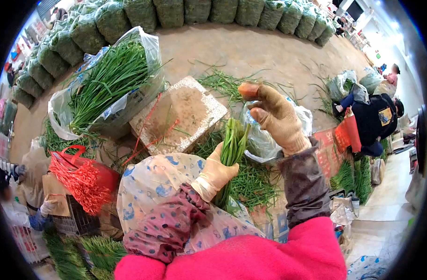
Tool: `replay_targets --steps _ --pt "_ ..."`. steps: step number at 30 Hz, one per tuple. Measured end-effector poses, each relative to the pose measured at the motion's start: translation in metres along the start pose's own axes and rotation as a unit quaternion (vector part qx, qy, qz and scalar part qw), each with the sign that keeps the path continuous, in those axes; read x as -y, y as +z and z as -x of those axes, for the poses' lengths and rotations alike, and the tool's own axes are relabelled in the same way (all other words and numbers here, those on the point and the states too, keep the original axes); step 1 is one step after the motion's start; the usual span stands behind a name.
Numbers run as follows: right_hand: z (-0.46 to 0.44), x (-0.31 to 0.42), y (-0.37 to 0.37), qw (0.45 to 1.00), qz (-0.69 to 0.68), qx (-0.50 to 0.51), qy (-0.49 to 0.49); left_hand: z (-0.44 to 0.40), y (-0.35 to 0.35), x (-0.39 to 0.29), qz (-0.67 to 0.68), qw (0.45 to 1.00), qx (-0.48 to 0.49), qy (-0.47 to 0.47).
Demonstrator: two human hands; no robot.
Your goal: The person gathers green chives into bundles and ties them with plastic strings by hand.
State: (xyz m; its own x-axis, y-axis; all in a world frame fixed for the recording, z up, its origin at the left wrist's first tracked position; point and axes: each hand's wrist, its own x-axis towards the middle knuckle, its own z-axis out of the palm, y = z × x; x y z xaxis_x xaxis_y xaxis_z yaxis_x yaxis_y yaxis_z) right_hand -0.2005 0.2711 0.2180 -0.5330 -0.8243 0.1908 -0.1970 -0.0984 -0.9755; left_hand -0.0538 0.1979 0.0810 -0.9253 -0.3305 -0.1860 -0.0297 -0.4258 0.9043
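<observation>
- Your gloved left hand (216, 176) closes around a bunch of green stems (235, 140) in front of your lap, fingers wrapped about its middle, apparently to keep the stems together and roughly upright.
- Your gloved right hand (281, 116) is raised just beside the top of the bunch, thumb and forefinger parted and bare at the tips, with nothing visible in its grasp; the uncovered tips probably leave you a finer touch.
- A patterned plastic sheet (146, 186) covers your lap, likely against damp and dirt from the greens.
- Ahead, to the left, long greens (113, 77) lie in an open plastic bag (59, 114), its mouth spread, seemingly for easy reach.
- Beside it sits a soiled pale block (185, 112), a red strand (146, 133) trailing across its edge.
- Red strands (85, 186) spill over a red bag (108, 177) at your left, perhaps kept close for quick picking.
- Loose green pieces (255, 186) litter the floor (195, 51) beyond your lap; packed sacks (169, 11) line the far side.
</observation>
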Motion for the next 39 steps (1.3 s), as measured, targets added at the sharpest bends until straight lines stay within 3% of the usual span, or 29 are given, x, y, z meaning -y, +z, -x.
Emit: replay_targets --steps 1,2,3,4,5,6,7,10,13,14,15,16,20,22,23,25,26,27,29,30,31,33,35,36,39 --pt "-0.001 0.005 0.001 1.0 0.001 0.001 0.002 -0.003 -0.002 0.004 -0.027 0.998 -0.016 0.05" --pt "-0.002 0.013 0.004 0.98 0.176 0.039 -0.085 -0.004 -0.004 0.009 -0.059 0.997 -0.016 0.047" --pt "-0.003 0.019 0.008 0.921 0.342 0.075 -0.168 -0.005 -0.003 0.009 -0.059 0.997 -0.017 0.047" --pt "-0.001 0.022 0.016 0.882 0.43 0.074 -0.178 -0.005 -0.002 0.01 -0.077 0.995 -0.025 0.054" --pt "-0.003 0.016 0.019 0.833 0.507 0.083 -0.204 -0.006 -0.001 0.011 -0.096 0.993 -0.032 0.06" --pt "-0.005 0.004 0.019 0.818 0.524 0.093 -0.217 0.0 0.001 -0.008 -0.193 0.98 -0.053 0.01" --pt "-0.006 -0.005 0.02 0.803 0.541 0.103 -0.229 0.0 -0.002 -0.007 -0.194 0.98 -0.053 0.005" --pt "-0.007 -0.019 0.021 0.806 0.538 0.052 -0.242 -0.004 -0.005 0.006 -0.115 0.993 -0.008 -0.003" --pt "-0.019 -0.032 -0.016 0.842 0.467 -0.171 -0.209 -0.003 -0.007 0.004 -0.095 0.994 0.029 0.053" --pt "-0.018 -0.03 -0.026 0.887 0.414 -0.177 -0.1 -0.001 -0.009 -0.005 -0.023 0.996 0.057 -0.06" --pt "-0.017 -0.027 -0.036 0.918 0.353 -0.179 0.01 -0.001 -0.009 -0.01 -0.023 0.997 0.054 -0.058" --pt "-0.015 -0.03 -0.041 0.953 0.28 -0.116 -0.004 -0.001 -0.01 -0.013 0.027 0.994 0.08 -0.065" --pt "0.006 -0.036 0.012 0.979 0.163 -0.001 -0.123 -0.011 -0.007 -0.011 0.119 0.978 0.154 -0.071" --pt "0.012 -0.038 0.032 0.962 0.248 0.009 -0.114 -0.011 -0.003 -0.007 0.14 0.964 0.22 -0.059" --pt "0.011 -0.052 0.034 0.975 0.2 -0.021 -0.093 -0.004 -0.003 -0.007 0.174 0.962 0.195 -0.073" --pt "0.006 -0.048 0.032 0.988 0.13 0.005 0.089 0.004 -0.004 -0.026 0.238 0.948 0.193 -0.082" --pt "0.0 -0.045 0.033 0.975 0.197 0.025 0.099 0.001 -0.007 -0.017 0.237 0.947 0.186 -0.109" --pt "-0.005 -0.05 0.033 0.976 0.193 0.027 0.1 -0.002 -0.006 -0.013 0.239 0.945 0.179 -0.135" --pt "-0.015 -0.068 0.032 0.979 0.199 0.052 -0.004 -0.007 0.001 -0.008 0.249 0.946 0.145 -0.151" --pt "-0.02 -0.076 0.036 0.988 0.142 -0.013 -0.057 -0.01 0.002 -0.008 0.235 0.963 0.088 -0.101" --pt "-0.022 -0.07 0.036 0.998 0.047 -0.034 -0.022 -0.012 0.0 -0.01 0.219 0.974 0.027 -0.049" --pt "-0.015 -0.086 0.03 0.99 -0.106 -0.083 -0.032 -0.016 -0.009 -0.015 0.26 0.963 -0.058 -0.048" --pt "0.012 -0.073 0.04 0.987 0.022 0.066 0.144 -0.022 -0.023 -0.017 0.338 0.934 -0.111 -0.024" --pt "0.021 -0.065 0.054 0.978 0.068 0.101 0.169 -0.026 -0.029 -0.017 0.372 0.916 -0.15 0.0" --pt "0.043 -0.094 0.071 0.963 0.099 0.114 0.222 -0.033 -0.044 0.014 0.337 0.93 -0.145 0.001"
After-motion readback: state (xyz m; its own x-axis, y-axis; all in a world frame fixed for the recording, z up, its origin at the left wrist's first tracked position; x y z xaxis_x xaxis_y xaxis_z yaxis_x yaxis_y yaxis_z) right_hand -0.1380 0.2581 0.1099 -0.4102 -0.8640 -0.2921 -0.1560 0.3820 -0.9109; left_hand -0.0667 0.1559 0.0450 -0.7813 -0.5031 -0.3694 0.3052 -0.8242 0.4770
